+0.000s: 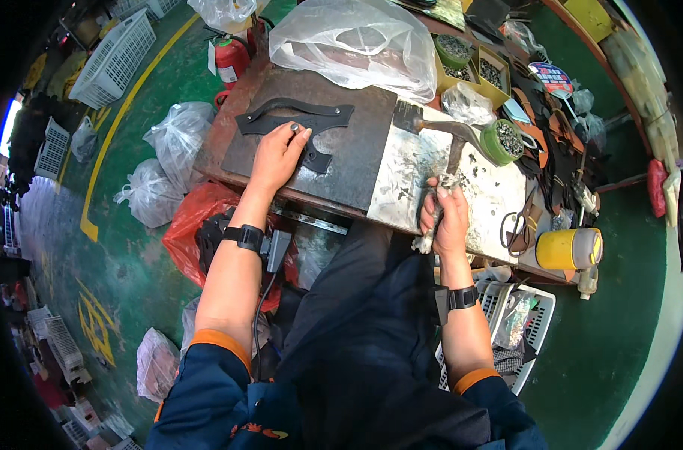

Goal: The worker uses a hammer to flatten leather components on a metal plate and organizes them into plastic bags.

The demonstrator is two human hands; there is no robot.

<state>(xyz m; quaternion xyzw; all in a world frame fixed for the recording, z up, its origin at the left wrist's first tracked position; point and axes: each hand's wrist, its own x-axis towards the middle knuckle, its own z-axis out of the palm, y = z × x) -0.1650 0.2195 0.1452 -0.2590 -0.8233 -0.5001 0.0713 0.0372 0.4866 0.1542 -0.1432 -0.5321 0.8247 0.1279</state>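
Observation:
My left hand (278, 154) is closed, with a short metal rod (295, 128) pinched between thumb and forefinger. It rests over a black shaped piece (330, 122), which lies on a dark slab (341, 176) on the workbench. A black strap-like handle (281, 103) arches along that piece's far edge, and round fasteners show on it. My right hand (448, 217) is wrapped round a hammer's handle, which is bound in dirty whitish cloth. The hammer's head (435, 126) lies sideways beyond the hand, over a stained white board (401, 172).
Green tubs (502, 141) of small metal parts stand at the right, near scissors (515, 232) and a yellow container (559, 249). A clear plastic bag (352, 45) covers the bench's back. Filled bags (180, 142) and a fire extinguisher (230, 60) stand left; a white basket (540, 322) sits below right.

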